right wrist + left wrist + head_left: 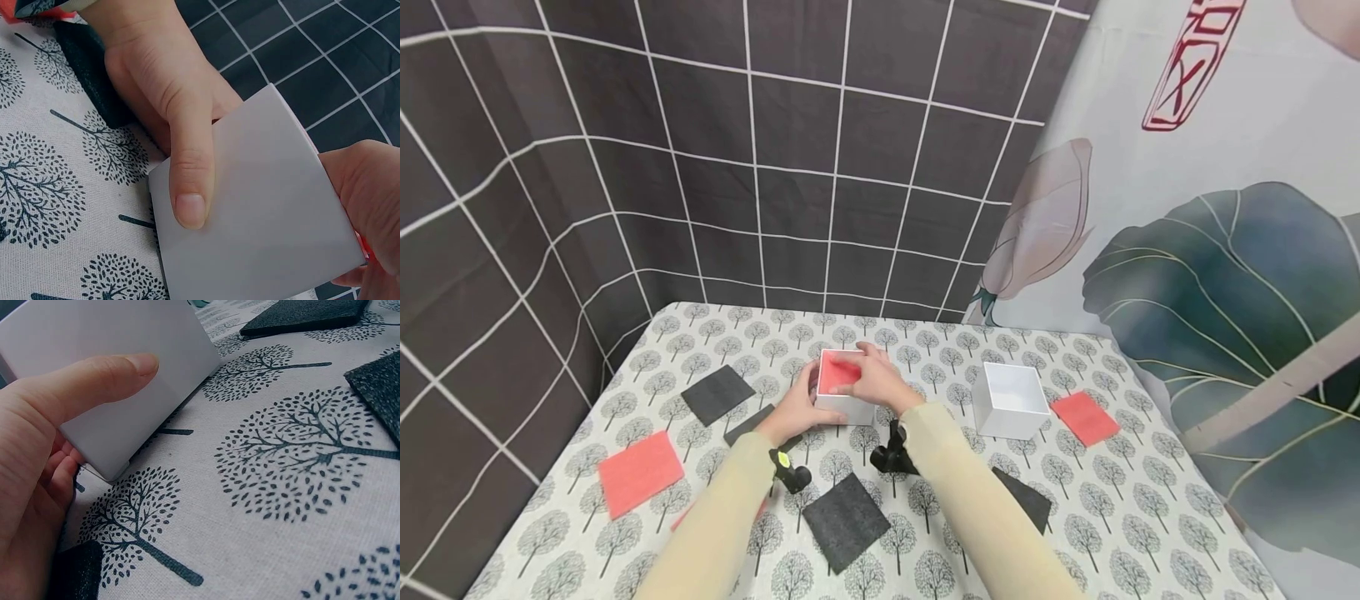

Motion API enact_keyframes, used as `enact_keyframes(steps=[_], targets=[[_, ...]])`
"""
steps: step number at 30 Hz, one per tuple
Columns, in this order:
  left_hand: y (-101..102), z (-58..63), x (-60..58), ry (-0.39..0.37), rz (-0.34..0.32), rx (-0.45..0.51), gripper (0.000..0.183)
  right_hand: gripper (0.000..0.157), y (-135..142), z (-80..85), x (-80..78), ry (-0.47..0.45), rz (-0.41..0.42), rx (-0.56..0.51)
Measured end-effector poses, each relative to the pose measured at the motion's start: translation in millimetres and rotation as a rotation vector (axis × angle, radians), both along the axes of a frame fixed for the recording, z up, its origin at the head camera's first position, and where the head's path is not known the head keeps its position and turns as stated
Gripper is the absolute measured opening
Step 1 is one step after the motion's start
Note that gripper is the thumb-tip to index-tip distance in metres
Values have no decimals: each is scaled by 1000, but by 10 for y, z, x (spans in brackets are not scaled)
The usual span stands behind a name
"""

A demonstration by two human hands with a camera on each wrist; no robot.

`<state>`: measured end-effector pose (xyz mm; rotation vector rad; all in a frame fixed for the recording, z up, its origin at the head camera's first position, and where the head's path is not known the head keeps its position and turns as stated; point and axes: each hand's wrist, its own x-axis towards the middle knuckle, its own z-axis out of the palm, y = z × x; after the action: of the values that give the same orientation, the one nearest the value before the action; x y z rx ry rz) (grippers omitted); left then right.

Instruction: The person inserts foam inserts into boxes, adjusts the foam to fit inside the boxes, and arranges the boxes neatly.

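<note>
A white open-topped box [853, 410] stands on the tree-print cloth in the middle of the head view, with a red felt-like piece [838, 372] in its opening. My left hand [801, 408] grips the box from the left. In the left wrist view its thumb [106, 378] lies along the white near wall, with the other fingers round the side. My right hand [878, 379] reaches over the right rim, fingers at the red piece. Its fingertips are partly hidden in the right wrist view, and I cannot tell whether they pinch the piece.
A second white box [1009, 408] stands to the right, beside a red square [1086, 418]. Dark squares [718, 394] [847, 523] [1024, 498] and a red square [641, 473] lie around. Another dark square [747, 425] lies partly under my left hand. A dark gridded curtain [790, 200] hangs behind.
</note>
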<state>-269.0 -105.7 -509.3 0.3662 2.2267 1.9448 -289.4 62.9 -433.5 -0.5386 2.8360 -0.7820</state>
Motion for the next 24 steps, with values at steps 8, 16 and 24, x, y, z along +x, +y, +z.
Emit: enact_keyframes(steps=[8,16,24], targets=[[1,-12,-2,2,16,-10,110,56,36,-27,18,38,25,-28],[1,-14,4,-8,3,48,111,48,179,-50,131,144,35,-202],[-8,105,60,-28,-28,33,111,45,389,-121,233,241,52,-288]])
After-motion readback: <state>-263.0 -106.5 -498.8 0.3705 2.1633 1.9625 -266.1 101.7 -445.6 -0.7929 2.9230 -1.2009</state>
